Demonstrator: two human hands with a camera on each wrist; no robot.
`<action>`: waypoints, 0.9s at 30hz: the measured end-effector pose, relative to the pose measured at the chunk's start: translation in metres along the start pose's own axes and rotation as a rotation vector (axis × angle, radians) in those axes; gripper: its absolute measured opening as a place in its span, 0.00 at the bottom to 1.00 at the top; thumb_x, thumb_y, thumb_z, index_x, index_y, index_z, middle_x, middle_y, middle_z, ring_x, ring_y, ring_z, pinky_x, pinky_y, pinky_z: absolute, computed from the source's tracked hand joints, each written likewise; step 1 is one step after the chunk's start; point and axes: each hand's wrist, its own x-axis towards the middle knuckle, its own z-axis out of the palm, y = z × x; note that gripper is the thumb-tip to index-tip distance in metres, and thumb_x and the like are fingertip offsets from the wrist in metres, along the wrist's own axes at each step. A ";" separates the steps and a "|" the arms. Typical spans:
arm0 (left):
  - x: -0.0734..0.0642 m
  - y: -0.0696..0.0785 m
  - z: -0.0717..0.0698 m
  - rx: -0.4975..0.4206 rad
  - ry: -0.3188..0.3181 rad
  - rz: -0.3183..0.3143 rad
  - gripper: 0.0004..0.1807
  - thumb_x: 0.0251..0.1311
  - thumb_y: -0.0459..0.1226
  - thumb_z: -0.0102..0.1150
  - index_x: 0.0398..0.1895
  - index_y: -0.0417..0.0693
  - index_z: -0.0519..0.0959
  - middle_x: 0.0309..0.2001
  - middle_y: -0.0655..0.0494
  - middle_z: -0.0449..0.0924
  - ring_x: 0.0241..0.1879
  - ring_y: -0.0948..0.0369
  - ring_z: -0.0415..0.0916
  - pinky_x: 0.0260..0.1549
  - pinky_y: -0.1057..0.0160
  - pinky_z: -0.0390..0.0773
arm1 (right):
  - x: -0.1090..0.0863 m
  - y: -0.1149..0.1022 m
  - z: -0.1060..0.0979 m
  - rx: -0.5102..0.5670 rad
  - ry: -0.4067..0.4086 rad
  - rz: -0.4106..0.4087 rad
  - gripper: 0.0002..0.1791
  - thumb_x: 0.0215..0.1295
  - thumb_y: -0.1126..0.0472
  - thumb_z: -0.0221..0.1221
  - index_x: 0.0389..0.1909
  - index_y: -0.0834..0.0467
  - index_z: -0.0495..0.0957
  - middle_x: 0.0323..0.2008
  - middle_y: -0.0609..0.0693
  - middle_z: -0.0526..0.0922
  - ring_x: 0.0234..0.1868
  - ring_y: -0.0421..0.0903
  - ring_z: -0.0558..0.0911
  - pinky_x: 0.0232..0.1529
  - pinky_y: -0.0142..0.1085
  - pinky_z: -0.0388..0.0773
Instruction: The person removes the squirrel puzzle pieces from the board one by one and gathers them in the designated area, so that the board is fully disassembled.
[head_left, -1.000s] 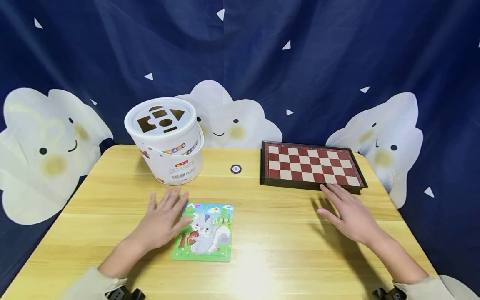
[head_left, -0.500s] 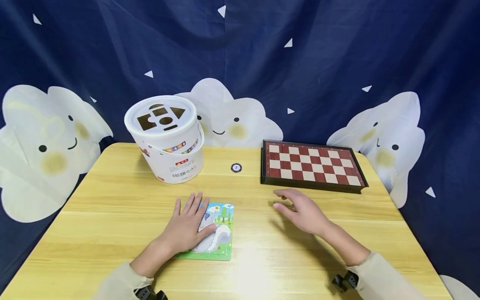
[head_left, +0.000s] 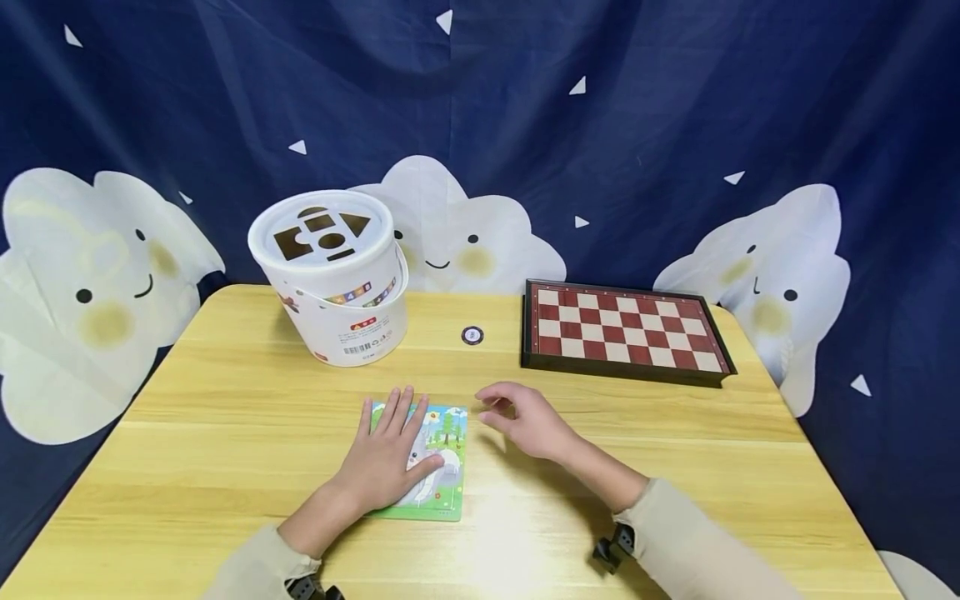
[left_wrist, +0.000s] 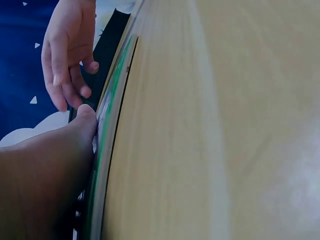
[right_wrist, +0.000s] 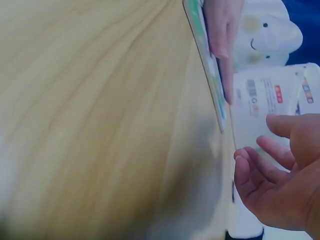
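A flat square jigsaw puzzle (head_left: 446,483) with a squirrel picture lies on the table in the head view. My left hand (head_left: 381,462) rests on its left part, fingers straight and spread, hiding much of the squirrel. Just right of the puzzle's upper right corner, my right hand (head_left: 527,418) hovers above the table, its fingers loosely bent and holding nothing. The right wrist view shows a gap between that hand (right_wrist: 280,175) and the puzzle's edge (right_wrist: 212,75). In the left wrist view the left thumb (left_wrist: 82,122) lies on the puzzle.
A white bucket (head_left: 352,325) with shaped holes in its lid stands at the back left. A small dark round disc (head_left: 472,335) lies beyond the puzzle. A red and white chessboard (head_left: 626,329) in a black frame sits at the back right, before a dark blue curtain (head_left: 510,100).
My left hand has slid right, further onto the puzzle. My right hand has travelled left from the chessboard's front edge to near the puzzle. The puzzle itself stays about where it was.
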 end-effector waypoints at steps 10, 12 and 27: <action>0.000 0.002 0.003 0.017 -0.023 -0.021 0.48 0.71 0.65 0.44 0.81 0.42 0.52 0.80 0.38 0.44 0.80 0.41 0.38 0.72 0.31 0.33 | 0.014 0.001 0.025 -0.050 -0.005 0.056 0.11 0.68 0.66 0.64 0.50 0.61 0.85 0.39 0.48 0.81 0.37 0.41 0.76 0.40 0.33 0.77; 0.000 0.002 0.003 0.017 -0.014 -0.021 0.48 0.71 0.65 0.45 0.81 0.42 0.53 0.80 0.38 0.45 0.80 0.41 0.38 0.72 0.31 0.34 | 0.016 0.000 0.027 -0.056 -0.008 0.060 0.11 0.68 0.66 0.64 0.50 0.60 0.85 0.37 0.47 0.80 0.36 0.41 0.75 0.38 0.32 0.75; -0.001 0.002 0.003 0.025 0.014 -0.022 0.48 0.70 0.64 0.47 0.80 0.42 0.55 0.80 0.38 0.47 0.80 0.41 0.40 0.72 0.30 0.35 | 0.024 -0.007 0.040 -0.131 0.016 0.127 0.05 0.66 0.63 0.67 0.42 0.56 0.87 0.35 0.46 0.77 0.34 0.41 0.73 0.36 0.34 0.73</action>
